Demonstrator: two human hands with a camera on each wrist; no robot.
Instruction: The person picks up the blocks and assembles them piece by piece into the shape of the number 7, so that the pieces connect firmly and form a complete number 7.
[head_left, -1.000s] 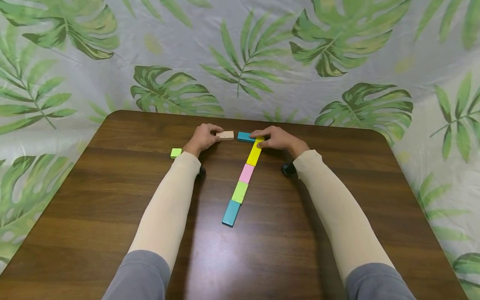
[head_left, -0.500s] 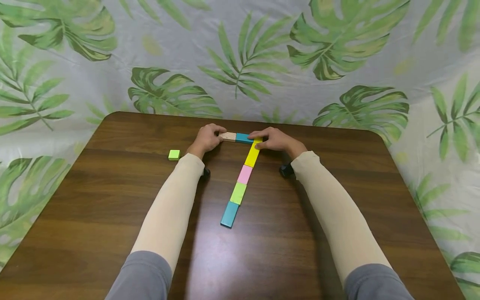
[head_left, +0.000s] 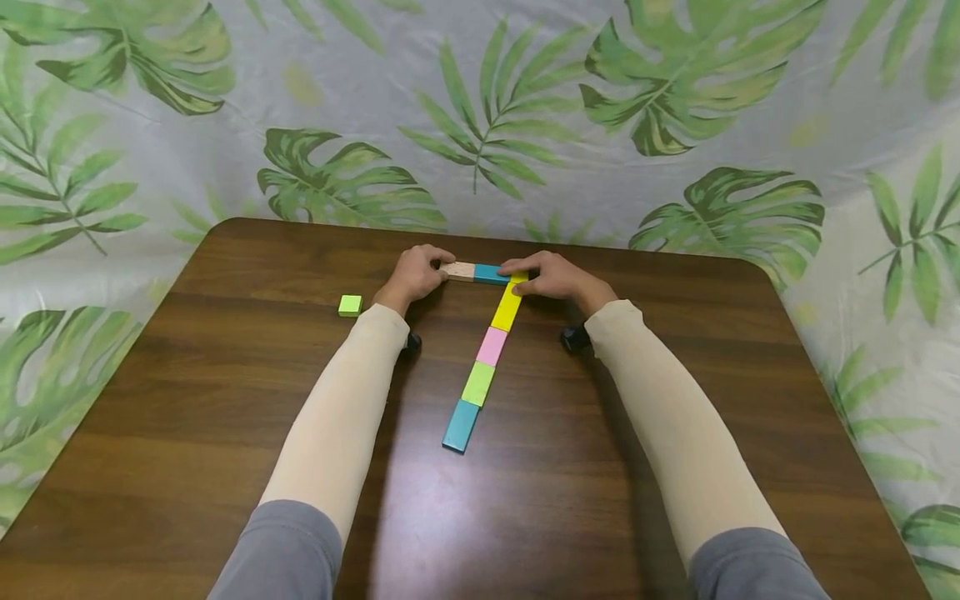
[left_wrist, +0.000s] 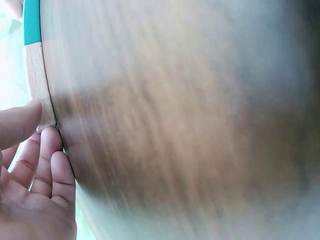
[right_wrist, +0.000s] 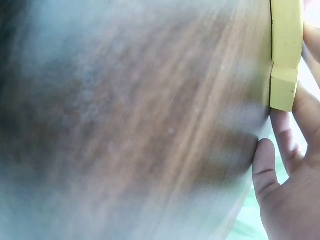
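At the far side of the table, my left hand (head_left: 414,273) pinches the left end of a plain wooden block (head_left: 461,271); its thumb lies on the block in the left wrist view. The block's other end meets a teal block (head_left: 491,274). My right hand (head_left: 557,276) grips the corner where a small yellow block (right_wrist: 284,89) joins a longer yellow block (head_left: 507,308), with its index finger reaching over to the teal block. From that corner a slanting row runs toward me: yellow, then a pink block (head_left: 491,346), a lime green block (head_left: 477,383) and a second teal block (head_left: 461,426).
A separate lime green block (head_left: 350,306) lies left of my left wrist. All blocks lie on a dark brown wooden table (head_left: 225,400) with rounded far corners. Behind it hangs a leaf-patterned cloth (head_left: 525,100).
The left hand has slid the plain wooden block to the right, closing its gap to the teal block. Over the last half second the hands stay nearly still; the right hand keeps its place.
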